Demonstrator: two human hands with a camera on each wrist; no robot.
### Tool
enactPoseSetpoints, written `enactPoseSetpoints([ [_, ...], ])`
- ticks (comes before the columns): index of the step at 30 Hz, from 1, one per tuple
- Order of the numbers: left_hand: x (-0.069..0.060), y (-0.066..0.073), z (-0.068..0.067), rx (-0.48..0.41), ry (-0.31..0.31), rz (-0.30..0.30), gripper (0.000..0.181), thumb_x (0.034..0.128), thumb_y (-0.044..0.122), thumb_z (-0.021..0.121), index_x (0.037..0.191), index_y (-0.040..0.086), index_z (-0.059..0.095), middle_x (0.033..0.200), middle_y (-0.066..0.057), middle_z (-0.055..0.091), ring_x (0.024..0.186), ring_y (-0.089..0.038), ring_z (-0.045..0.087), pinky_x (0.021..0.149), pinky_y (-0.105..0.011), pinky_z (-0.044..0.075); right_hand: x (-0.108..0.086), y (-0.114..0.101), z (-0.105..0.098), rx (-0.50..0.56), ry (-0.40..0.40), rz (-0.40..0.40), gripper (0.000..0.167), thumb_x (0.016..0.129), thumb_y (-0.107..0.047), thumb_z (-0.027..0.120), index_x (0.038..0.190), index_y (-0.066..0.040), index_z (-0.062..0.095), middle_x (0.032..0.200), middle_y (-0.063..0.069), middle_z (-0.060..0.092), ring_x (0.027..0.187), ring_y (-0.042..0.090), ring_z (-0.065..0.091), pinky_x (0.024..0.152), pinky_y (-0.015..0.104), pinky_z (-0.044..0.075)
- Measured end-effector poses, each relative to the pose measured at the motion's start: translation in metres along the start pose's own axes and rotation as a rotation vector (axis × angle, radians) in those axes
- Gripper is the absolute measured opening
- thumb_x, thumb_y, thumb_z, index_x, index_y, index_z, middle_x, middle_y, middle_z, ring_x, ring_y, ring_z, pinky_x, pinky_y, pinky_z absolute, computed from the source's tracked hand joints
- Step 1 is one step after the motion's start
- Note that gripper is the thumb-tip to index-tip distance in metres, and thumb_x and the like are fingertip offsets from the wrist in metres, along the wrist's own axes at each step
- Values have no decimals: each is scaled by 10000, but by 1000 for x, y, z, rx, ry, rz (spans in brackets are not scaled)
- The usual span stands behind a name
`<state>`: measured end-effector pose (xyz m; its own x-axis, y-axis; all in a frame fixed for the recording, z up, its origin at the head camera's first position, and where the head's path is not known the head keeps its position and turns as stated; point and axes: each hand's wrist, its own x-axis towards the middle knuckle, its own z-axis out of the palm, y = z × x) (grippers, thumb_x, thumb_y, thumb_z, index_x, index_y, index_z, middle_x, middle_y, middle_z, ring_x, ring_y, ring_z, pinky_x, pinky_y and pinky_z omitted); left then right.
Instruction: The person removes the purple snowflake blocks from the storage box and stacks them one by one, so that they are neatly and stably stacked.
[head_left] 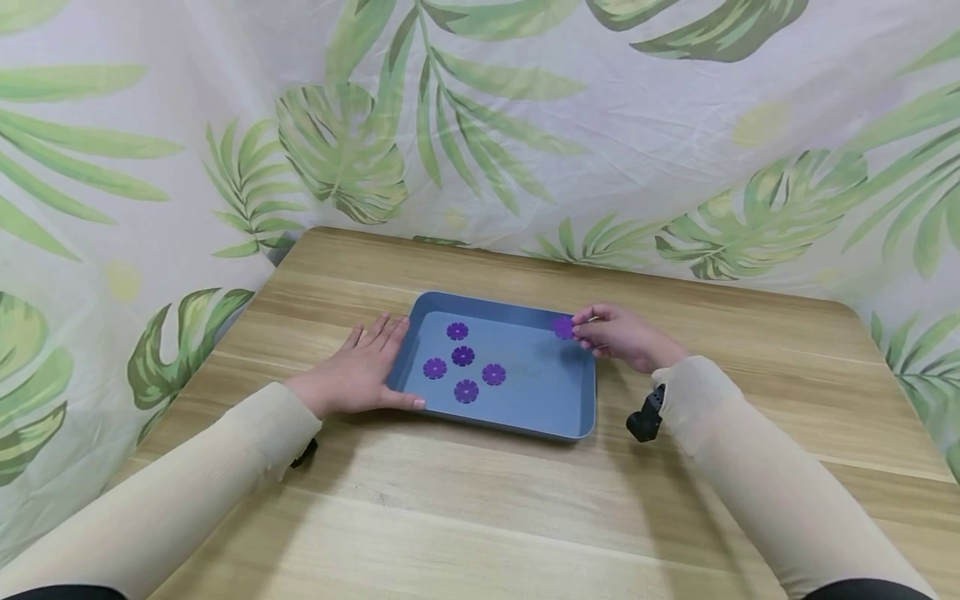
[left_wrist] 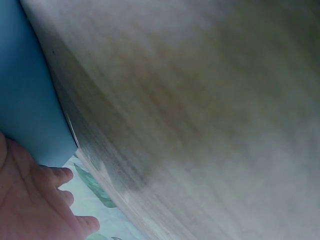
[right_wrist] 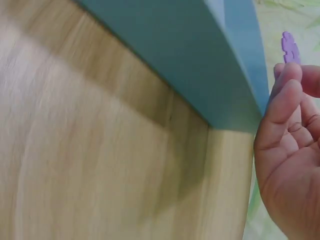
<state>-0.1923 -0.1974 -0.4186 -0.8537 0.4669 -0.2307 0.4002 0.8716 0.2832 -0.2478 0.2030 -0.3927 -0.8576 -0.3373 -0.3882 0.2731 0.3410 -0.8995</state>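
Observation:
A shallow blue tray [head_left: 540, 392] lies on the wooden table, with several purple notched discs [head_left: 462, 356] grouped in its left half. My left hand [head_left: 356, 367] rests against the tray's left side, fingers straight and thumb along the front left corner; in the left wrist view the palm [left_wrist: 30, 200] is beside the blue wall. At the tray's back right corner, my right hand [head_left: 618, 335] pinches another purple disc [head_left: 563, 327] between thumb and fingers. That disc [right_wrist: 289, 47] shows above the fingertips in the right wrist view, past the tray's wall [right_wrist: 200, 65].
The wooden table [head_left: 465, 517] extends around the tray on all sides. Behind it hangs a pale cloth [head_left: 637, 108] printed with green leaves. A small black device [head_left: 645, 417] is strapped at my right wrist.

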Motion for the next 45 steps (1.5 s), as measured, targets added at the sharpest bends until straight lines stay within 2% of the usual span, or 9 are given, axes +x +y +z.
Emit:
enactPoseSetpoints([
  [7,-1,0,0,4,0,2,1344,820,811,633,1622,-62,1,1702,-240,24,1557,-427,-45,1204,-656,-2,-3,5,-9,4,9,-30,138,1048,-43,549,1171,19,543,940,31,639,766,73,572,665,205,496],
  [17,-1,-1,-1,1,3,1,1339,824,807,633,1622,-64,4,1701,-246,26,1558,-424,-44,1205,-656,0,-11,11,-23,-5,20,-22,161,1053,-51,543,1189,34,540,901,-1,661,798,91,594,696,232,489],
  [36,-1,-1,-2,-7,8,3,1320,837,778,650,1618,-75,15,1699,-251,46,1557,-428,-38,1203,-661,2,-12,15,-23,-8,17,-24,146,1045,-31,543,1172,40,557,884,6,653,777,83,590,671,218,479],
  [45,0,-1,0,-1,1,2,1326,833,784,648,1620,-70,9,1704,-238,35,1559,-417,-49,1207,-651,-1,-16,20,-29,-22,20,-26,214,1048,-37,543,1228,79,540,930,32,663,801,94,590,676,219,480],
])
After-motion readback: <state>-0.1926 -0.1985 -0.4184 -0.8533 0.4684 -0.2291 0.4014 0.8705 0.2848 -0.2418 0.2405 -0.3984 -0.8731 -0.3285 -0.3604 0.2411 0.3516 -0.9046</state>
